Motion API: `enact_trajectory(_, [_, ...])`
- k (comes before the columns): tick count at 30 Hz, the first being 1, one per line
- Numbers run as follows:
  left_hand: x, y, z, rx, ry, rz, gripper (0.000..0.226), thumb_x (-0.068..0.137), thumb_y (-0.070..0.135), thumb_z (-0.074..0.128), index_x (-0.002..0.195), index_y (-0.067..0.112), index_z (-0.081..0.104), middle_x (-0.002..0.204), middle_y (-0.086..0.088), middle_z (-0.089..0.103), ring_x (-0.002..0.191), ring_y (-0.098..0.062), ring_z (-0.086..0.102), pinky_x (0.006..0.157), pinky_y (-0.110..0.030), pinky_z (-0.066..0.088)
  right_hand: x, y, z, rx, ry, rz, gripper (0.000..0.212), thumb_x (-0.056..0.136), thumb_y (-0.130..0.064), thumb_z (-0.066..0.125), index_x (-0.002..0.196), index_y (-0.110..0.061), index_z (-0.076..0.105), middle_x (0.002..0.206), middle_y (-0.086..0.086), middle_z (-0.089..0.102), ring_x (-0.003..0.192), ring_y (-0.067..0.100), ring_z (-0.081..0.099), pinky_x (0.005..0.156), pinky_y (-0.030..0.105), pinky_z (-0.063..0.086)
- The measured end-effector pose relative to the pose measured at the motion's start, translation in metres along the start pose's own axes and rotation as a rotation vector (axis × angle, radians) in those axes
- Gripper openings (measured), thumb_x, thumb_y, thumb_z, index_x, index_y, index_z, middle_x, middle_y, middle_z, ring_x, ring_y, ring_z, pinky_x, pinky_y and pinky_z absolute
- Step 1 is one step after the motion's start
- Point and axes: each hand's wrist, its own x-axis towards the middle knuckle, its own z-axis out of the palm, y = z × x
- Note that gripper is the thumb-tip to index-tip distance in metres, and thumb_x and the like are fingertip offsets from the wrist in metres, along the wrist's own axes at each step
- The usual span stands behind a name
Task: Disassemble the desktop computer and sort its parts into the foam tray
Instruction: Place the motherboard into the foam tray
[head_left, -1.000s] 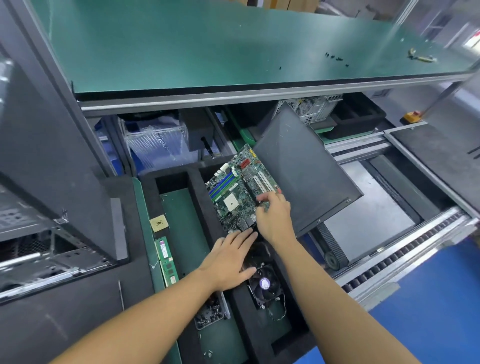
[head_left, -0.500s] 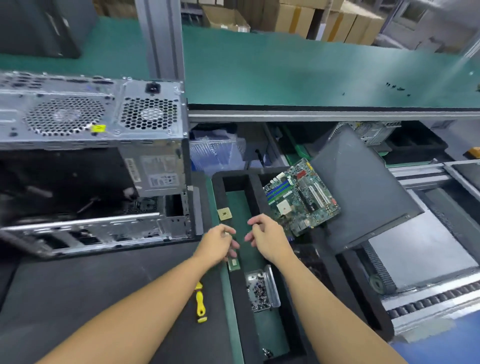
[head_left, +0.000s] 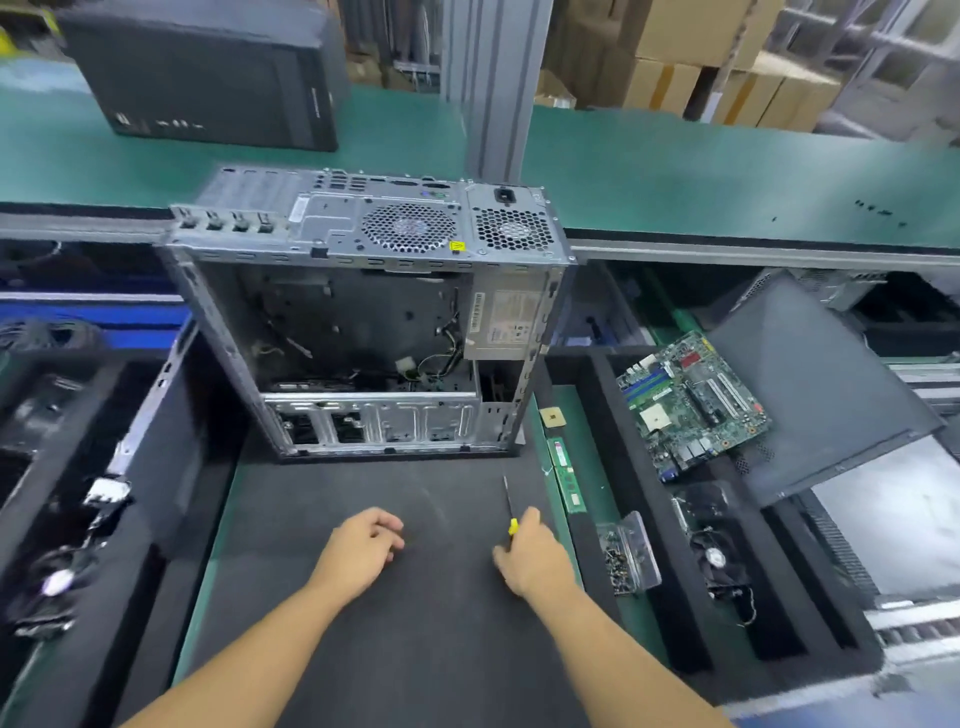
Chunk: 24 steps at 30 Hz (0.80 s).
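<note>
The computer case (head_left: 363, 322) stands on the dark mat (head_left: 415, 649) at 12 o'clock from the hands, its open side facing the person. The board bay is bare, loose wires hang inside, and the power supply (head_left: 506, 322) sits in its upper right corner. The left hand (head_left: 358, 551) hovers over the mat with its fingers loosely curled and holds nothing. The right hand (head_left: 530, 556) is curled round the yellow handle of a screwdriver (head_left: 509, 504), whose shaft points to 12 o'clock.

The foam tray (head_left: 623, 447) lies at 3 o'clock of the case. Its wide slot holds the motherboard (head_left: 693, 405), with a fan (head_left: 714, 556) at 6 o'clock of it. In the narrow green strip beside the mat lie a processor chip (head_left: 551, 417), a memory stick (head_left: 566, 473) and a clear box of screws (head_left: 628, 558). The side panel (head_left: 815, 389) leans at 3 o'clock of the motherboard.
</note>
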Motion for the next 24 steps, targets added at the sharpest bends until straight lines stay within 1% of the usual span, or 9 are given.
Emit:
enact_trajectory(2, [-0.012,-0.023,-0.016,0.004,0.011,-0.031,0.028,0.091,0.002,0.045,0.091,0.019,0.068,0.076,0.007,0.075,0.072,-0.014,0.068,0.067,-0.023,0.05,-0.009,-0.002,0.009,0.004,0.082,0.029,0.039,0.093,-0.024,0.058,0.122,-0.011,0.035,0.127,0.011,0.047,0.116,0.034,0.055,0.091,0.039,0.047])
enact_trajectory(5, [-0.026,-0.049,-0.033,0.022,0.029,-0.049,0.028,0.092,0.005,0.046,0.091,0.022,0.068,0.077,0.012,0.075,0.073,-0.011,0.069,0.064,-0.019,0.045,-0.017,0.005,0.015,-0.06,0.136,0.087,0.032,0.094,-0.022,0.054,0.12,-0.01,0.039,0.128,0.01,0.045,0.119,0.03,0.05,0.095,0.037,0.044])
enact_trajectory(10, [-0.037,-0.071,-0.047,0.021,0.019,-0.047,0.029,0.091,0.004,0.045,0.09,0.022,0.067,0.076,0.012,0.075,0.072,-0.01,0.07,0.066,-0.02,0.047,-0.028,0.015,0.018,0.095,0.097,0.12,0.025,0.09,-0.028,0.056,0.097,-0.009,0.041,0.111,0.014,0.059,0.104,0.035,0.058,0.081,0.036,0.045])
enact_trajectory(14, [-0.042,-0.078,-0.045,-0.006,0.001,-0.052,0.029,0.089,0.003,0.045,0.09,0.02,0.068,0.075,0.009,0.075,0.069,-0.012,0.069,0.068,-0.021,0.05,-0.039,0.015,0.025,0.212,0.075,0.146,0.022,0.089,-0.023,0.054,0.101,-0.006,0.047,0.107,0.014,0.061,0.1,0.035,0.059,0.08,0.037,0.05])
enact_trajectory(15, [-0.043,-0.077,-0.042,-0.016,-0.004,-0.053,0.029,0.089,0.002,0.045,0.09,0.019,0.068,0.075,0.008,0.075,0.067,-0.012,0.068,0.068,-0.02,0.05,-0.042,0.013,0.027,0.258,0.06,0.151,0.021,0.091,-0.022,0.052,0.103,-0.006,0.047,0.105,0.015,0.061,0.095,0.035,0.061,0.078,0.038,0.052])
enact_trajectory(17, [-0.048,-0.073,-0.037,-0.036,-0.019,-0.049,0.029,0.09,0.001,0.044,0.09,0.016,0.068,0.074,0.006,0.075,0.063,-0.012,0.066,0.065,-0.018,0.05,-0.049,0.007,0.028,0.389,-0.01,0.153,0.018,0.094,-0.019,0.047,0.105,-0.006,0.042,0.097,0.015,0.058,0.074,0.03,0.061,0.06,0.037,0.053])
enact_trajectory(19, [-0.054,-0.065,-0.031,-0.068,-0.037,-0.049,0.028,0.091,0.0,0.044,0.092,0.014,0.068,0.075,0.004,0.075,0.061,-0.012,0.064,0.059,-0.016,0.049,-0.058,-0.004,0.027,0.482,-0.075,0.117,0.015,0.095,-0.018,0.042,0.105,-0.007,0.039,0.088,0.013,0.056,0.055,0.023,0.054,0.046,0.029,0.045])
enact_trajectory(21, [-0.061,-0.056,-0.024,-0.13,-0.09,-0.069,0.024,0.093,0.004,0.047,0.098,0.016,0.067,0.082,0.002,0.076,0.062,-0.011,0.064,0.052,-0.016,0.045,-0.067,-0.02,0.029,0.506,-0.141,0.017,0.011,0.096,-0.018,0.039,0.103,-0.01,0.037,0.082,0.01,0.058,0.049,0.018,0.05,0.042,0.025,0.04])
enact_trajectory(24, [-0.074,-0.045,-0.017,-0.244,-0.215,-0.033,0.013,0.099,0.024,0.055,0.107,0.024,0.066,0.094,0.004,0.075,0.069,-0.011,0.066,0.054,-0.02,0.043,-0.083,-0.056,0.036,0.512,-0.333,-0.211,0.004,0.095,-0.016,0.038,0.097,-0.018,0.035,0.074,0.001,0.064,0.047,0.011,0.054,0.04,0.023,0.04])
